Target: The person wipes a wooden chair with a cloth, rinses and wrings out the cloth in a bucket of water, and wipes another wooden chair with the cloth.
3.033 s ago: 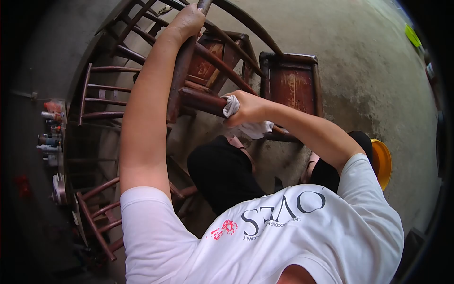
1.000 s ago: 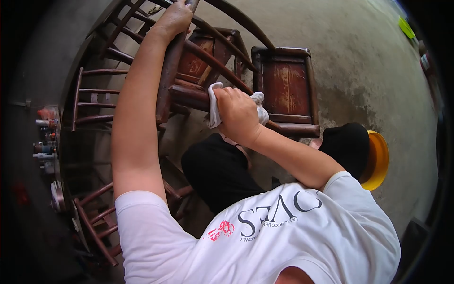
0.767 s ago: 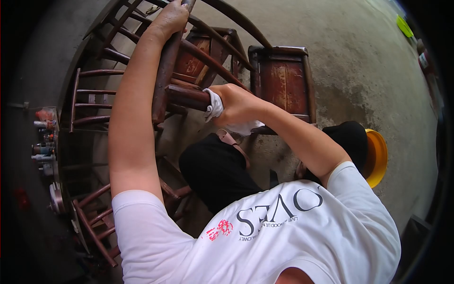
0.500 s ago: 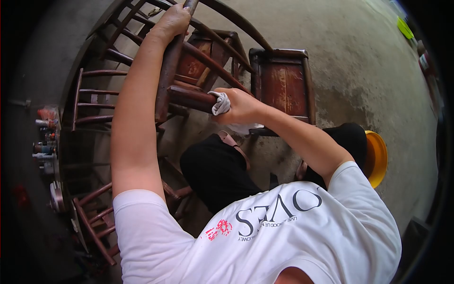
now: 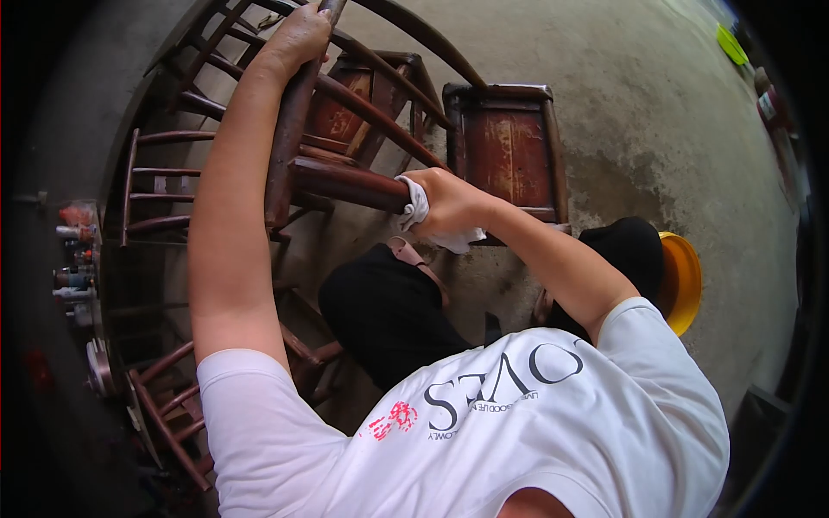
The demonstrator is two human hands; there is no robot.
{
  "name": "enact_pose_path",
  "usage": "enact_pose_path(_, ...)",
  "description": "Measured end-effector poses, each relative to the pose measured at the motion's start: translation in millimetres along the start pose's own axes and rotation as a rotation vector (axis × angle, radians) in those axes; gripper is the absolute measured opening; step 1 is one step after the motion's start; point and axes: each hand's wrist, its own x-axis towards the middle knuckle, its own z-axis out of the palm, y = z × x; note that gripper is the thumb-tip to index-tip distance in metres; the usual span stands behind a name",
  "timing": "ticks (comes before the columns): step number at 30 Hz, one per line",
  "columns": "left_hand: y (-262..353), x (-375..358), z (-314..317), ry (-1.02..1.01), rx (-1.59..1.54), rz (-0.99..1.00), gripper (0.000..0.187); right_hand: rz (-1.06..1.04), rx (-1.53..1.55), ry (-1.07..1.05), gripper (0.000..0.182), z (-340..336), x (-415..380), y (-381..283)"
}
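Raised between the person's two hands, I see a dark reddish-brown wooden chair (image 5: 294, 121), tilted in front of the legs in black trousers (image 5: 380, 311). I judge it stiff, fairly heavy and sturdy, with glossy bars that could slip in a damp palm. I would take hold of the long straight post (image 5: 281, 186), as the left hand (image 5: 302, 36) does, curled around its upper part. The right hand (image 5: 447, 203) is closed over a bunched white fabric cloth (image 5: 416, 202), wrapped round the thick rounded rail (image 5: 350, 184); the cloth looks soft, light and easy to mould. Most of the right fingers are hidden, so I cannot tell how hard they press. The chair is cut off at the top edge, and I cannot make out whether it touches the grey concrete floor (image 5: 673, 129). Bars overlap near a scuffed red-brown wooden seat (image 5: 505, 160) beyond, so I cannot sort out which belong where. The leg partly hides a yellow plastic basin (image 5: 691, 298); far left, small containers (image 5: 76, 281) blur into shadow.
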Motion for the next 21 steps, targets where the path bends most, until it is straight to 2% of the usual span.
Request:
enact_pose_path(1,1,0,-1,-0.009,-0.009,-0.011,0.034,0.113,0.138,-0.154,0.034,-6,7,10)
enact_pose_path(2,1,0,-1,-0.007,-0.007,-0.012,0.034,0.111,0.138,-0.155,0.034,-11,12,17)
enact_pose_path(4,-2,1,-2,-0.010,-0.030,-0.012,0.034,0.239,0.344,-0.434,0.034,-17,20,21)
enact_pose_path(6,-9,7,-4,-0.017,-0.033,-0.003,0.034,0.204,0.325,-0.398,0.036,-10,13,19)
enact_pose_path(8,-9,7,0,-0.032,-0.048,0.010,0.035,0.073,0.117,0.013,0.038,2,-4,15)
enact_pose_path(9,-6,6,0,-0.011,-0.051,0.002,0.036,0.050,-0.194,0.185,0.042,12,-15,15)
enact_pose_path(10,-5,4,0,0.011,-0.053,-0.009,0.036,0.056,-0.196,0.184,0.042,22,-21,17)
enact_pose_path(12,-5,2,1,0.022,-0.067,0.004,0.037,-0.171,-0.542,0.655,0.047,40,-28,25)
enact_pose_path(13,-4,1,0,0.014,-0.045,0.006,0.036,-0.180,-0.618,0.690,0.053,43,-31,29)
enact_pose_path(17,-7,6,-2,-0.019,-0.001,0.011,0.036,-0.172,-0.594,0.685,0.049,39,-27,34)
enact_pose_path(19,-8,6,-1,-0.004,-0.005,0.012,0.035,0.011,-0.437,0.320,0.043,21,-27,31)
enact_pose_path(20,-7,5,0,0.014,-0.005,0.012,0.034,0.014,-0.438,0.319,0.043,14,-25,31)
enact_pose_path(21,-6,3,0,0.014,-0.006,0.012,0.034,0.066,-0.134,0.128,0.040,7,-22,32)
